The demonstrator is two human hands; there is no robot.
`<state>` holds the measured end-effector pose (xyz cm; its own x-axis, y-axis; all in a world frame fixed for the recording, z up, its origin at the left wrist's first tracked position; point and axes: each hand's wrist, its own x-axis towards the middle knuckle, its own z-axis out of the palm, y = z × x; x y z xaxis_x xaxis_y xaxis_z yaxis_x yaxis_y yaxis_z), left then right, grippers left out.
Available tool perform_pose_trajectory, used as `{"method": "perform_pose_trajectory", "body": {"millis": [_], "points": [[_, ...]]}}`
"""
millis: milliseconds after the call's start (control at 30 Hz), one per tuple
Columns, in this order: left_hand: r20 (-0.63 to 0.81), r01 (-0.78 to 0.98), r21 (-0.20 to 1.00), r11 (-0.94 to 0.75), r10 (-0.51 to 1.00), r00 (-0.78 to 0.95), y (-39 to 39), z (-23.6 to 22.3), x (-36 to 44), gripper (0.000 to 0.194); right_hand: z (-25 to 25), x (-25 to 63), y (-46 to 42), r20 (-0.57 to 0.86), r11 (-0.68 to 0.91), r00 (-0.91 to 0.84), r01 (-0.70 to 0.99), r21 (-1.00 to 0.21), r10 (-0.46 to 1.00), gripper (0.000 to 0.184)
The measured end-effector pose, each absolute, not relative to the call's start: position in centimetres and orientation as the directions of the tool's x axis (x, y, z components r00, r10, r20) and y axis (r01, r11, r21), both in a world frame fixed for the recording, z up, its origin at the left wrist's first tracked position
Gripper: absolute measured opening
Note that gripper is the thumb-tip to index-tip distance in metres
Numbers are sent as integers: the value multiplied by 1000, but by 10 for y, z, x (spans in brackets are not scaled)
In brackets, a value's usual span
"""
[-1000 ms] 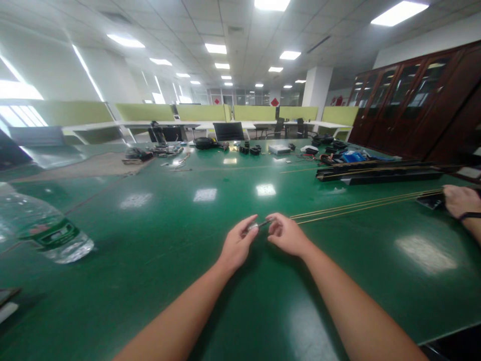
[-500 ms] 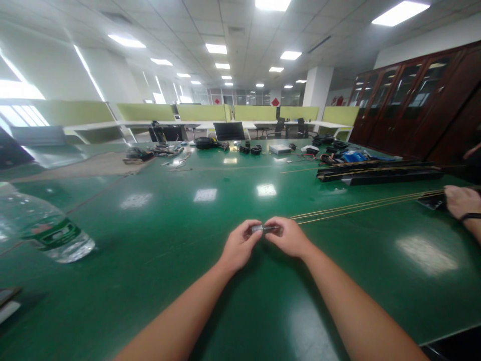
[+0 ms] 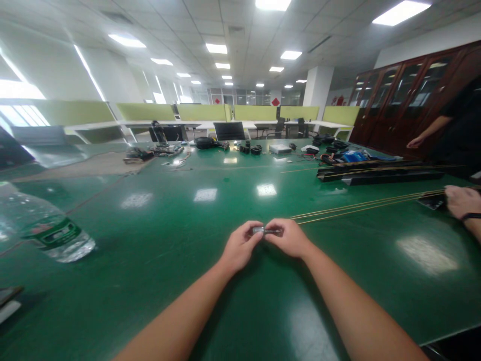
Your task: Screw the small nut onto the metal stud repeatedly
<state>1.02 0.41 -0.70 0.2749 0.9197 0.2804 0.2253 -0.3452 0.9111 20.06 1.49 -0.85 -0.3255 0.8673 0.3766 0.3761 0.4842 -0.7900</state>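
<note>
My left hand (image 3: 238, 245) and my right hand (image 3: 289, 238) meet just above the green table (image 3: 158, 235), fingertips pinched on the two ends of a small silvery metal part (image 3: 262, 230). The part is short and partly hidden by my fingers, so its shape is unclear. Several thin brass-coloured rods (image 3: 361, 204) lie on the table just right of my right hand, running off to the right.
A clear water bottle (image 3: 47, 228) lies on its side at the left. Long black rails (image 3: 379, 172) and small parts (image 3: 248, 148) sit further back. Another person's hand (image 3: 461, 200) rests at the rods' far end; a second person in black (image 3: 456, 130) stands at the right.
My hands have drawn closer together and slightly toward me, now both pinching the small part. A person in black has come into view at the right.
</note>
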Motion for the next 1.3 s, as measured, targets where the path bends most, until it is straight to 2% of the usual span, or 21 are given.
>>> {"method": "perform_pose_trajectory", "body": {"millis": [533, 1300], "points": [[286, 264, 901, -344, 929, 235, 5, -8, 9, 27, -4, 205, 15, 370, 469, -296, 433, -770, 881, 10], [261, 257, 917, -305, 946, 192, 6, -7, 8, 33, -6, 214, 19, 344, 431, -269, 424, -796, 900, 12]]}}
